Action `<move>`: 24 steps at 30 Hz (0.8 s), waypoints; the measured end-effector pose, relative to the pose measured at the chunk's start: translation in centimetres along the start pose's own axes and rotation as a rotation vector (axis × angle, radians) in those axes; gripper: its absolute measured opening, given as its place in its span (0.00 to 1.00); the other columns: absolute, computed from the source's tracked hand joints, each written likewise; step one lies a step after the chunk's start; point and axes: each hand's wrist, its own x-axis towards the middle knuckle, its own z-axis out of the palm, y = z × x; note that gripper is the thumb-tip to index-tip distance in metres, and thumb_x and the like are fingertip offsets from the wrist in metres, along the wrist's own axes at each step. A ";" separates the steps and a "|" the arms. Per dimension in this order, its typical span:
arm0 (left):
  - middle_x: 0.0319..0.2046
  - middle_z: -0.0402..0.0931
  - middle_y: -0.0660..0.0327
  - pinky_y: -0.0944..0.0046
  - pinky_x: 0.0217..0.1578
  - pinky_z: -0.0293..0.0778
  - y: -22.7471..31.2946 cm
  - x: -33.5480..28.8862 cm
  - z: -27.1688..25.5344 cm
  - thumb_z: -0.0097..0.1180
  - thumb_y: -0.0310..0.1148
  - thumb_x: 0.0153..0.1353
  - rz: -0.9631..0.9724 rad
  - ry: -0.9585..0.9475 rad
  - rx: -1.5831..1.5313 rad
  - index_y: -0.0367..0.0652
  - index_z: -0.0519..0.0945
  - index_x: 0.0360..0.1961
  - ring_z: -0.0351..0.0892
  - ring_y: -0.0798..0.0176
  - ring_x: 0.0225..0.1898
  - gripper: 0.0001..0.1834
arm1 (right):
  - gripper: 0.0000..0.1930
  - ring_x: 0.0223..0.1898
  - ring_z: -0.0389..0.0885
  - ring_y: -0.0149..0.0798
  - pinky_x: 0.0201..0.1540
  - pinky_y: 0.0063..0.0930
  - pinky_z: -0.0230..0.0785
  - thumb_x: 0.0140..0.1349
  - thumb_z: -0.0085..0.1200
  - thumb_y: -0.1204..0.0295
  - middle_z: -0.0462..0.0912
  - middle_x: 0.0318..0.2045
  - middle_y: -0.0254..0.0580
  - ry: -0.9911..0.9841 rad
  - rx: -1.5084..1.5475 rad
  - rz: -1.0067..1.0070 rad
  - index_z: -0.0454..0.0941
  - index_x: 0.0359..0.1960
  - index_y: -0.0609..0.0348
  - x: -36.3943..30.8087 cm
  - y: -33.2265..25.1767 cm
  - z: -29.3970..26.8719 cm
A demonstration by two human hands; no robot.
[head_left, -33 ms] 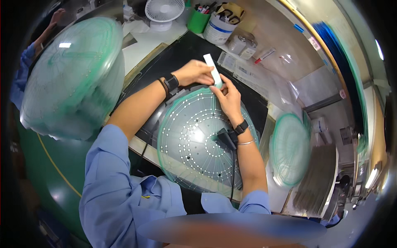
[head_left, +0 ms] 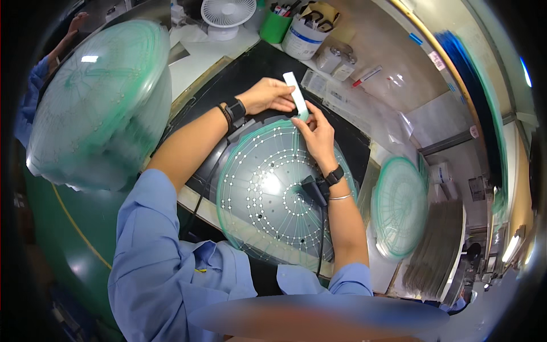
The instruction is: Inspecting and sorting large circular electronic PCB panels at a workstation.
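A round translucent sheet (head_left: 239, 196) with green lines and rings of small white squares lies on the black work mat. At its far edge a narrow white strip (head_left: 295, 91) stands out, its lower end pale green. My left hand (head_left: 266, 96) pinches this strip from the left, thumb against its side and the other fingers curled behind. Lower down, my right hand (head_left: 320, 137) has its thumb and forefinger closed around the strip's base at the sheet's edge. A black block with a cable (head_left: 313, 191) sits over the sheet beside my right wrist.
Tall stacks of round green-lined sheets stand at left (head_left: 97, 108) and right (head_left: 400, 208). Along the back are a white fan (head_left: 228, 12), a green pen cup (head_left: 275, 27), a white tub with scissors (head_left: 302, 41) and a red-capped marker (head_left: 366, 77).
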 end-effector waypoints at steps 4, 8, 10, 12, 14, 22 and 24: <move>0.35 0.77 0.55 0.67 0.39 0.79 -0.2 -0.5 -0.6 0.52 0.34 0.61 0.073 0.079 -0.072 0.34 0.75 0.39 0.80 0.65 0.35 0.13 | 0.27 0.21 0.70 0.27 0.26 0.22 0.64 0.49 0.62 0.66 0.74 0.21 0.36 -0.062 0.032 -0.055 0.70 0.52 0.60 0.0 0.2 0.6; 0.36 0.76 0.55 0.66 0.38 0.79 -0.8 -0.8 -0.3 0.51 0.37 0.61 0.032 0.035 -0.055 0.34 0.73 0.41 0.80 0.64 0.35 0.15 | 0.24 0.41 0.77 0.40 0.45 0.30 0.69 0.52 0.60 0.66 0.78 0.39 0.47 -0.179 -0.072 -0.106 0.71 0.51 0.60 -0.3 0.4 -2.3; 0.39 0.75 0.55 0.67 0.40 0.78 -0.9 -0.3 0.6 0.50 0.41 0.61 -0.035 -0.077 0.063 0.35 0.71 0.47 0.80 0.63 0.37 0.20 | 0.22 0.49 0.74 0.44 0.50 0.32 0.67 0.53 0.58 0.65 0.77 0.45 0.50 -0.193 -0.205 -0.176 0.72 0.49 0.61 -0.2 -0.6 -6.6; 0.37 0.76 0.57 0.71 0.41 0.75 -0.8 -0.5 1.7 0.52 0.42 0.60 -0.015 -0.136 0.327 0.36 0.74 0.44 0.77 0.67 0.37 0.19 | 0.21 0.48 0.75 0.37 0.51 0.29 0.65 0.55 0.58 0.66 0.77 0.45 0.46 -0.220 -0.215 -0.113 0.72 0.49 0.61 -0.8 -2.2 -10.9; 0.36 0.76 0.66 0.76 0.36 0.70 -0.6 -0.3 1.4 0.52 0.37 0.60 0.014 -0.124 0.692 0.39 0.77 0.42 0.74 0.75 0.34 0.14 | 0.20 0.47 0.75 0.36 0.52 0.29 0.65 0.56 0.56 0.66 0.78 0.44 0.41 -0.219 -0.263 -0.171 0.73 0.49 0.62 -1.9 -3.0 -15.3; 0.50 0.70 0.56 0.70 0.53 0.63 -0.4 4.5 -6.9 0.42 0.31 0.64 0.127 -0.229 1.033 0.33 0.71 0.51 0.70 0.65 0.51 0.17 | 0.16 0.33 0.79 0.30 0.34 0.17 0.73 0.58 0.53 0.76 0.81 0.33 0.45 -0.595 -0.332 0.241 0.71 0.47 0.70 -18.0 -13.9 -29.6; 0.53 0.68 0.55 0.68 0.55 0.61 0.8 5.4 -9.8 0.40 0.27 0.64 0.356 -0.385 1.443 0.32 0.69 0.54 0.68 0.64 0.54 0.18 | 0.18 0.37 0.77 0.31 0.39 0.20 0.70 0.58 0.54 0.74 0.79 0.37 0.44 -0.429 -0.216 0.415 0.69 0.50 0.68 -23.9 -19.1 -23.9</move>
